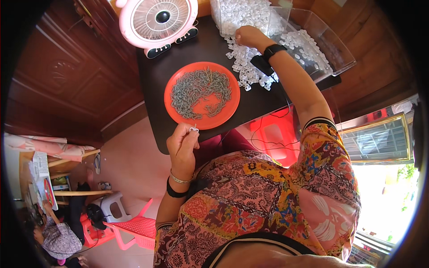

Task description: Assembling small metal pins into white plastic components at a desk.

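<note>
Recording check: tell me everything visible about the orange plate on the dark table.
The orange plate is round, shallow and looks like plastic. It lies flat on the dark table, near its front edge, below the pink fan. A heap of small grey metal-looking pieces covers most of it, leaving bare orange at the rim and lower middle. The left hand holds a small white part over its near rim.
</note>
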`<state>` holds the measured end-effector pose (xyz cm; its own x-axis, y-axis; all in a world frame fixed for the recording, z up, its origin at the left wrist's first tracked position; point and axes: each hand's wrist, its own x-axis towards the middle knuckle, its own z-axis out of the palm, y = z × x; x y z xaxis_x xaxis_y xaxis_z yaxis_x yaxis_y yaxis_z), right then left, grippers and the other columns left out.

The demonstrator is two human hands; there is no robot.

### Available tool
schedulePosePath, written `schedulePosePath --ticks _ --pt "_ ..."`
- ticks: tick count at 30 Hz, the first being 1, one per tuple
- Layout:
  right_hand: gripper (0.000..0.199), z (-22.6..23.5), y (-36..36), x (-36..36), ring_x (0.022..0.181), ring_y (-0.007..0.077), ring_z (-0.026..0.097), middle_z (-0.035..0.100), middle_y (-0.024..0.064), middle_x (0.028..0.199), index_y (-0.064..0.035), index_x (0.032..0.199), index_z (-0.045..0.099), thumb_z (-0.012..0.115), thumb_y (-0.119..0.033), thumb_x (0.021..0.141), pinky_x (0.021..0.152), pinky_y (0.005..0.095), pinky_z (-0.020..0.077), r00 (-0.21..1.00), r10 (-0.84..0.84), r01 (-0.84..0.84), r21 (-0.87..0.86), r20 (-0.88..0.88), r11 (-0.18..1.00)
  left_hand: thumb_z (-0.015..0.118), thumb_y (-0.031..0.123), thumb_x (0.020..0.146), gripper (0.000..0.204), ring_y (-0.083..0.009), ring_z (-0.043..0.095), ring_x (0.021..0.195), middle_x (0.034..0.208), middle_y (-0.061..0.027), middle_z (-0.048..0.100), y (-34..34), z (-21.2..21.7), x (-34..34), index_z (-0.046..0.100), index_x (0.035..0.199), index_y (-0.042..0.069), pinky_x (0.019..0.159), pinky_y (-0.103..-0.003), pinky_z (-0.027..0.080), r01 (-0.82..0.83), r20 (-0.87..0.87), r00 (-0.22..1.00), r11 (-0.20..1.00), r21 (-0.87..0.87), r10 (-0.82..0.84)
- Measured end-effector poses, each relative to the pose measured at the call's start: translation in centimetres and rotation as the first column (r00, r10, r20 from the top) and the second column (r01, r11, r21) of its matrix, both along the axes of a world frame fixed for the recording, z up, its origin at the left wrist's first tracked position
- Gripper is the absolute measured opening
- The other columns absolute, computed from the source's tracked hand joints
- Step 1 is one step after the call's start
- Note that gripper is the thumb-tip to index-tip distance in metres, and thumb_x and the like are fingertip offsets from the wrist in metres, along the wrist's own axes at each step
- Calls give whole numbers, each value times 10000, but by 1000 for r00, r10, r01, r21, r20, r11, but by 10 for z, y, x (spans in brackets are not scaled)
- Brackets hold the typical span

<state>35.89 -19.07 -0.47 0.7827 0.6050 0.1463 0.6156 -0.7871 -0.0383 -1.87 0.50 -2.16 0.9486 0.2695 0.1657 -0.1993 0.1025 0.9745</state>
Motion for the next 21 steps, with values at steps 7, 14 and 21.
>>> schedulePosePath --ticks 7,14,21 --pt "187 17 -12 -9 779 252 640 673 107 803 -77 886 684 630 -226 788 700 360 494 998 43 -45 53 45 998 481 94 866 132 -77 419 549 606 -6 450 2 5 3 499 762 15 519 -227 356 40 -52 998 998 56 -37" --pt "223 54 8 -145 779 58 585 658 -5 898 -33 1091 634 534 -93 901 702 210 462 604 606 146 819 -518 555 520 89 879 150 -62 422 536 592 -4 467 -1 5 8 509 758 0 518 -232 369 51 -34 998 998 -22 -52" --pt "188 25 31 -225 755 83 605 664 33 883 -28 1058 632 624 -78 876 704 216 494 328 795 336 850 -510 406 515 90 881 147 -67 423 541 609 -1 465 -8 19 16 515 765 0 531 -226 373 92 19 996 994 -53 -91"
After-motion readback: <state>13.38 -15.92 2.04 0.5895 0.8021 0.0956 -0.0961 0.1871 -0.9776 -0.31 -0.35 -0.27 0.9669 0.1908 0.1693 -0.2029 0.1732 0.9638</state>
